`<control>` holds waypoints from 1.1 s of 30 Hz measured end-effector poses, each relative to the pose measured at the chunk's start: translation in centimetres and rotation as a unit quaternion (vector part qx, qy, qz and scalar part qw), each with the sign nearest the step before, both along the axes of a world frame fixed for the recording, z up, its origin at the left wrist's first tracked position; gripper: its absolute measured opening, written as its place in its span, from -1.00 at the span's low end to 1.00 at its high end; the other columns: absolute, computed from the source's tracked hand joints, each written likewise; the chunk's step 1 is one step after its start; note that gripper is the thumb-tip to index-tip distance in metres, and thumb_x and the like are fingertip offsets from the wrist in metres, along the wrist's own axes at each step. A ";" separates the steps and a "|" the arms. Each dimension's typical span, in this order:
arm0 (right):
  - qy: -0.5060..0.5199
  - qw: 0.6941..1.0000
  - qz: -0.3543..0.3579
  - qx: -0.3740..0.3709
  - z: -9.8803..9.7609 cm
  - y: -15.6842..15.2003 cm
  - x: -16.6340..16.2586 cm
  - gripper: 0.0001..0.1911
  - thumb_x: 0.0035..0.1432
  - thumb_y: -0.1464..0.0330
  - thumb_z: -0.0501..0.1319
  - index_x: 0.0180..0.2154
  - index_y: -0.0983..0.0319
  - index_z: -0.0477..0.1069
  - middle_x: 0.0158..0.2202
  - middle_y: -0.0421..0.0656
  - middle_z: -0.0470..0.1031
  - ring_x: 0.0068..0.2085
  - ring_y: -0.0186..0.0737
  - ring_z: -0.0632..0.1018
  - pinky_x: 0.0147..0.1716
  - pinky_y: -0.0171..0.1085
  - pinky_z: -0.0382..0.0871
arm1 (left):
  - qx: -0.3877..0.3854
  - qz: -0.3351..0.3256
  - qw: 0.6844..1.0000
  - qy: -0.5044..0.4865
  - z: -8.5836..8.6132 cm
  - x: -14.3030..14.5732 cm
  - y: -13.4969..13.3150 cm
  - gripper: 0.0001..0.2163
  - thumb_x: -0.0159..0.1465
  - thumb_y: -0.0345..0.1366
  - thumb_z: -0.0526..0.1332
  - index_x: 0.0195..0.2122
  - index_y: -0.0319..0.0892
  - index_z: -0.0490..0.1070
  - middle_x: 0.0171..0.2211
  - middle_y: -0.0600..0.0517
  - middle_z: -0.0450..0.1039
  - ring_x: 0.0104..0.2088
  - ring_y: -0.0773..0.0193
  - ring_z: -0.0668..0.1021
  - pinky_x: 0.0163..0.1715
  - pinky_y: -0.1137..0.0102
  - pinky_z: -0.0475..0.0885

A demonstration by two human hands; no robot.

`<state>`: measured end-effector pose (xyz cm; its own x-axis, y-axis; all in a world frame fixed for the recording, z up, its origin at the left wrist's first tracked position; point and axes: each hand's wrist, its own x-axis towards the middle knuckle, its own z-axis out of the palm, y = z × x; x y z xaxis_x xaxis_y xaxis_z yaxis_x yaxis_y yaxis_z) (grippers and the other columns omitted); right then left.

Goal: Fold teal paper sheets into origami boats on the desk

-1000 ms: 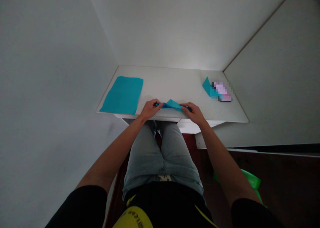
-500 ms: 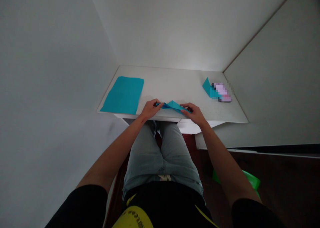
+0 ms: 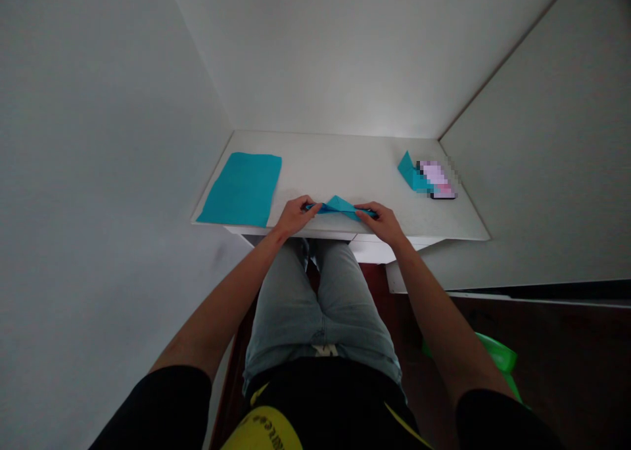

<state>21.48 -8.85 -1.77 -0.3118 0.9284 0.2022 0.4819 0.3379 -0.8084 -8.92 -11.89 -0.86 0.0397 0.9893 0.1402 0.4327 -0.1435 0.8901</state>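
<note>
The paper [image 3: 339, 203] spans the left hand [image 3: 296, 214] and right hand [image 3: 380, 219] by the counter's [image 3: 340, 164] near edge, each grip pinched on one end, and seems light, easily creased, best held there, though fingertips are hard to make out.

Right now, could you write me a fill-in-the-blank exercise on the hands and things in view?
Counting the left hand and right hand, the number holding the folded blue paper is ____.
The flat blue sheet lies toward the person's ____ on the white table.
The glossy object partly behind the right forearm is colored ____.
Missing: two; left; green.
</note>
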 end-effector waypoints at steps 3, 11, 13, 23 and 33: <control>-0.001 1.000 -0.002 -0.006 0.0 0.0 0.0 -0.57 0.29 -0.06 0.33 -0.08 0.10 0.72 -0.11 -0.07 0.73 -0.11 0.00 0.67 -0.11 -0.05 0.55 | 0.004 -0.002 1.000 -0.003 -0.1 0.0 0.0 -0.52 0.28 0.26 0.28 -0.36 -0.11 0.48 -0.44 0.03 0.59 -0.40 0.23 0.56 -0.32 0.34 0.45; 0.009 1.000 -0.020 -0.015 0.2 0.0 -0.2 -0.54 0.25 -0.10 0.34 -0.14 0.12 0.72 -0.15 -0.08 0.74 -0.16 -0.01 0.66 -0.09 -0.04 0.56 | 0.017 -0.002 1.000 0.018 -0.4 -0.3 0.2 -0.60 0.28 0.15 0.32 -0.34 -0.12 0.53 -0.38 0.02 0.63 -0.37 0.24 0.55 -0.29 0.33 0.46; 0.008 1.000 -0.025 -0.018 0.2 0.0 -0.2 -0.52 0.25 -0.11 0.33 -0.14 0.13 0.72 -0.16 -0.07 0.74 -0.17 -0.01 0.66 -0.09 -0.04 0.56 | 0.017 -0.007 1.000 0.012 -0.5 -0.3 0.2 -0.61 0.28 0.14 0.33 -0.34 -0.13 0.54 -0.36 0.01 0.64 -0.35 0.23 0.57 -0.28 0.33 0.47; 0.006 0.999 -0.036 -0.006 0.0 0.2 -0.3 -0.46 0.29 -0.18 0.28 -0.16 0.13 0.70 -0.18 -0.06 0.73 -0.18 -0.01 0.67 -0.07 -0.03 0.58 | 0.024 -0.013 0.999 0.035 -0.4 -0.1 0.1 -0.66 0.30 0.07 0.33 -0.32 -0.12 0.56 -0.33 -0.01 0.66 -0.32 0.21 0.58 -0.26 0.32 0.47; 0.018 1.000 -0.004 -0.023 -0.4 0.4 0.6 -0.46 0.14 -0.15 0.43 -0.08 0.12 0.67 -0.13 -0.06 0.72 -0.18 -0.04 0.66 -0.09 -0.03 0.57 | 0.039 -0.013 0.998 0.045 -0.8 -0.1 0.1 -0.70 0.31 0.02 0.34 -0.33 -0.13 0.57 -0.36 0.00 0.64 -0.36 0.22 0.56 -0.31 0.34 0.44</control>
<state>22.09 -8.40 -2.18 -0.2976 0.9393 0.1705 0.4554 0.2966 -0.8394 -8.98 -11.77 -1.63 0.0817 0.9739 0.2120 0.5061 -0.2238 0.8329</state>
